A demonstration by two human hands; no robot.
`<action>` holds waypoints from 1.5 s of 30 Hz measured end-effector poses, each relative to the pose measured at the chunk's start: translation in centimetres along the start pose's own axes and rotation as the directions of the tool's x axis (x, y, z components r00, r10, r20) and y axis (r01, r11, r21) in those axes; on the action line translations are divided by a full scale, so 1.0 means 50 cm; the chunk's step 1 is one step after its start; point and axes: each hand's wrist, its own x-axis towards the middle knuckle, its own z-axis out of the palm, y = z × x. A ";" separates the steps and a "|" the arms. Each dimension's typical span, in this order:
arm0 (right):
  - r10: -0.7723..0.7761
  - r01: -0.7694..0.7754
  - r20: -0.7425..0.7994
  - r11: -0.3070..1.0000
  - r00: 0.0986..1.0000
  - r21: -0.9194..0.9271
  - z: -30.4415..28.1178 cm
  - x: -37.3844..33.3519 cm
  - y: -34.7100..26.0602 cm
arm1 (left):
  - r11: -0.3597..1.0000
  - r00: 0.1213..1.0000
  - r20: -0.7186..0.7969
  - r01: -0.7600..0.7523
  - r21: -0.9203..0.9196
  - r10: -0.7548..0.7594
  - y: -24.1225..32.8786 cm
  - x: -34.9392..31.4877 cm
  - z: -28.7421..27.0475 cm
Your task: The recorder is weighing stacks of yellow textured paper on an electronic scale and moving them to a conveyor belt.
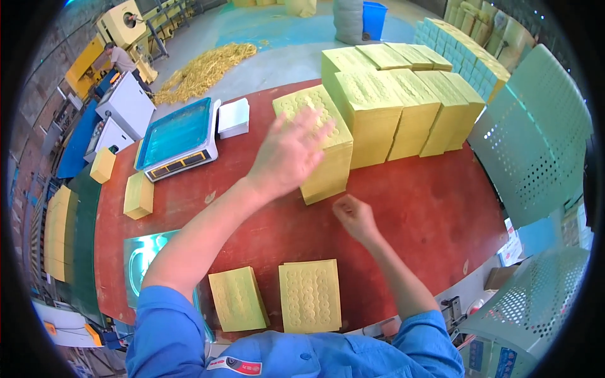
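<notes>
My left hand (291, 151) is slightly blurred, its fingers spread over the top of a tall stack of yellow paper (328, 170) embossed with rows of rings. Whether the palm presses on the paper or hovers just above it, I cannot tell. My right hand (355, 217) is curled closed beside the stack's lower front corner, apart from it, and nothing shows in its fingers. Close to my body lie two shorter piles of the same paper, a left pile (238, 299) and a right pile (310, 296).
On the red table (416, 233), more tall paper stacks (372, 126) stand at the back right. A scale with a blue tray (176, 135) and a white block (234, 118) are at the back left. Perforated green panels (535, 145) border the right side. A person (120, 60) works far left.
</notes>
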 end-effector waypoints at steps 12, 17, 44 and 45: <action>-0.091 0.039 -0.109 0.912 0.990 -0.408 0.152 0.266 0.018 | 0.946 0.976 0.060 0.216 -0.243 -0.208 -0.175 0.069 0.196; -0.197 0.054 -0.161 0.776 0.967 -0.628 0.160 0.390 0.062 | 0.956 0.985 0.038 0.174 -0.238 -0.170 -0.264 0.179 0.312; -0.331 0.220 -0.025 0.681 0.943 -0.698 0.156 0.438 0.101 | 0.974 0.985 -0.063 0.145 -0.173 -0.158 -0.109 0.161 0.102; -0.280 0.198 -0.014 0.714 0.960 -0.672 0.148 0.440 0.116 | 0.989 0.989 -0.143 0.019 -0.147 -0.040 -0.087 0.122 0.053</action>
